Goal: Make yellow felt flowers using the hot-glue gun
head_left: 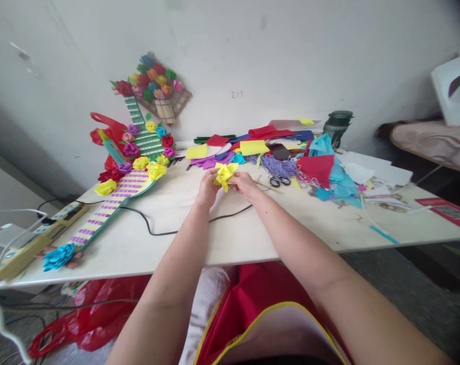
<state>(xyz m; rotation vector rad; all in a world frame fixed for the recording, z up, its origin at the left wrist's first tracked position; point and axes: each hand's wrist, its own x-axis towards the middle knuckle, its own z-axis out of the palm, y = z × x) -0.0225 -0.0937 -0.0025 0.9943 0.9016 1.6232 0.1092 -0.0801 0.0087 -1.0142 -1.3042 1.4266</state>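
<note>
Both my hands meet over the middle of the white table (252,233). Between them is a yellow paper flower (224,175) with folded petals. My left hand (207,186) pinches its left side with closed fingers. My right hand (244,182) grips its right side, fingers curled round it. Just beyond lie scissors (279,180) and a tangle of purple yarn (279,165).
A long green board (111,203) decorated with paper flowers lies at the left, near a power strip (58,218); a black cable (157,230) crosses the table. Coloured paper scraps (328,172), a phone (279,151) and a dark bottle (337,126) crowd the back right. A red bag (89,324) sits below.
</note>
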